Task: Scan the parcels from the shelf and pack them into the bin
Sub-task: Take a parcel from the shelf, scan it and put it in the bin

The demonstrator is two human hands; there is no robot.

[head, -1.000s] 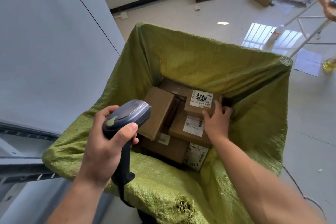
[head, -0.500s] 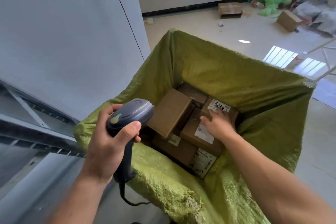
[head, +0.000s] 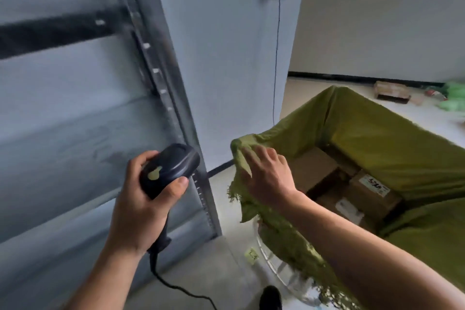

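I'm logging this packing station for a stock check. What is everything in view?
bin: one, lined with a green woven sack, on the floor at right
parcels: at least three, brown cardboard, inside the bin
scanner: one, dark with a yellow-green button, corded, in the left hand
shelf: one, grey metal, at left
floor box: one, brown, by the far wall
bags: count unclear, green, blurred, far right floor
left hand: one, holds the scanner
right hand: one, empty, over the bin's near corner

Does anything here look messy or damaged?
The green sack is frayed along its edge beside the right hand. A yellowish scrap lies on the floor below, and a cardboard box lies by the far wall.
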